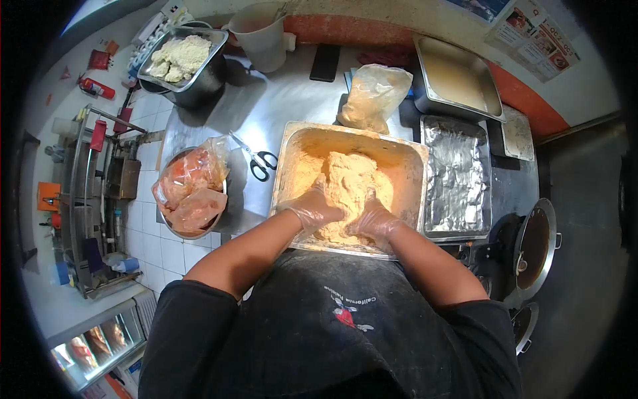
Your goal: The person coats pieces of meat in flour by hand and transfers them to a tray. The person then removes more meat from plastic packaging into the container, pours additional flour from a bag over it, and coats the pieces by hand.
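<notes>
A deep rectangular metal tub (420, 193) holds loose orange-yellow flour and a large piece or heap thickly coated in it (351, 176). Both hands wear clear plastic gloves. My left hand (316, 207) presses on the left side of the coated heap, its fingers partly buried in the coating. On the heap's right side is my right hand (373, 218), fingers curved around it. Their grip closes on the heap from both sides. The fingertips are partly hidden by flour.
Black-handled scissors (260, 164) and a bowl of bagged raw meat (193, 183) are left. Behind stand a bag of orange powder (375, 96), a phone (325, 63), a pitcher (260, 40) and a batter container (179, 58). Right are a foil-lined tray (456, 176), a pan of liquid (458, 76) and pots (535, 249).
</notes>
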Demonstrator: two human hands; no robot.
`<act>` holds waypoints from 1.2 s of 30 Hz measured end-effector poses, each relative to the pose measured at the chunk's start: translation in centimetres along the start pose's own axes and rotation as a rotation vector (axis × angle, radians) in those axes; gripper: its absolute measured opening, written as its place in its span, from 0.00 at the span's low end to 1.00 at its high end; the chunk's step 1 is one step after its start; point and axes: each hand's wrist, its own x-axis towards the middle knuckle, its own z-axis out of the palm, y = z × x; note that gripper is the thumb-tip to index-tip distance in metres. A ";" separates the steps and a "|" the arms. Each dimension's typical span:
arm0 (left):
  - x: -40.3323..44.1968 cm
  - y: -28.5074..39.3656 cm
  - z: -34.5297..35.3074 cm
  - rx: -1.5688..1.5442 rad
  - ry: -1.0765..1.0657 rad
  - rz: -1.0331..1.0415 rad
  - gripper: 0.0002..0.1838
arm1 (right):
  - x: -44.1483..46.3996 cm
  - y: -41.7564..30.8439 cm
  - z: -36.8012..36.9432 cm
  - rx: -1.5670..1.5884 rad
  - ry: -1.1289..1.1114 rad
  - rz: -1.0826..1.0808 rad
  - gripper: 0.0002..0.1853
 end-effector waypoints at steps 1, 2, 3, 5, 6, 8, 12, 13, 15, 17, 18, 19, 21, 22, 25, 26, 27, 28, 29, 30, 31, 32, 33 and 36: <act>-0.4 0.6 0.1 -0.267 -0.006 0.007 0.57 | -0.5 0.1 -0.1 0.287 0.002 -0.039 0.69; -0.8 1.3 0.0 -0.535 -0.012 0.013 0.54 | -1.2 0.3 -0.5 0.573 0.005 -0.077 0.65; -1.0 1.7 -0.2 -0.553 -0.016 0.017 0.50 | -1.8 0.1 -1.0 0.859 0.007 -0.115 0.61; -1.3 2.2 -0.9 -0.589 -0.021 0.022 0.42 | -1.4 2.5 -1.0 0.887 -0.004 -0.053 0.53; -1.0 1.8 -1.3 -0.419 0.014 -0.075 0.41 | -1.3 3.6 -1.3 0.896 -0.012 -0.023 0.48; -0.5 0.0 -2.1 -0.162 0.061 -0.217 0.40 | -2.9 1.9 -3.8 0.549 0.013 0.109 0.38; -1.1 5.4 -3.6 0.326 0.097 -0.347 0.45 | -1.5 -0.5 -5.5 -0.293 0.038 0.181 0.46; -1.3 7.0 -3.2 0.340 0.204 -0.333 0.49 | -0.1 -1.0 -6.1 -0.319 -0.010 0.234 0.48; 0.4 6.9 -3.6 0.438 0.155 -0.246 0.48 | 1.8 -1.0 -4.8 -0.324 0.086 0.322 0.61; 1.9 5.9 -3.6 0.455 0.106 -0.203 0.44 | 3.5 0.6 -3.0 -0.067 0.250 0.211 0.66; 2.2 5.3 -3.2 0.364 0.100 -0.188 0.43 | 3.7 0.9 -2.4 0.062 0.324 0.155 0.68; 2.6 4.7 -2.9 0.274 0.096 -0.170 0.42 | 1.9 -1.4 -4.2 0.183 0.301 0.144 0.68; 3.9 3.3 -2.6 0.176 0.097 -0.122 0.40 | 3.8 0.7 -2.5 0.456 0.335 -0.050 0.67; 4.3 2.0 -2.4 0.163 0.098 -0.105 0.39 | 3.8 0.7 -2.4 0.594 0.347 -0.147 0.67; 5.1 -0.9 -2.1 0.025 0.059 -0.186 0.37 | 1.6 -0.5 -5.4 0.897 -0.012 -0.018 0.66; 5.4 -1.4 -2.2 -0.034 0.038 -0.232 0.38 | 1.5 0.0 -5.1 0.890 0.046 -0.006 0.67; 3.9 0.8 -2.7 0.120 0.046 -0.281 0.40 | 1.2 0.7 -4.3 0.884 0.104 0.009 0.68; 0.9 5.2 -3.4 0.272 0.055 -0.330 0.42 | 1.2 1.0 -3.9 0.877 0.160 0.023 0.69; -1.1 7.7 -3.5 0.419 0.064 -0.380 0.44 | -2.3 -5.3 -9.6 -0.003 -0.011 0.408 0.73; -1.9 7.6 -2.8 0.550 0.048 -0.361 0.51 | -1.9 -4.5 -8.6 -0.138 -0.075 0.358 0.74; -2.8 7.4 -2.0 0.683 0.027 -0.341 0.59 | -1.2 -3.2 -6.9 -0.267 -0.140 0.307 0.75; -3.2 7.5 -1.4 0.816 0.006 -0.317 0.66 | -0.7 -2.2 -5.5 -0.396 -0.204 0.251 0.76; -2.9 8.1 -1.4 0.845 -0.141 -0.412 0.73 | -0.3 -2.4 -5.0 -0.296 -0.296 0.323 0.75; -2.1 7.4 -1.3 0.848 -0.147 -0.319 0.73 | -0.6 -3.0 -4.4 0.009 -0.181 0.317 0.74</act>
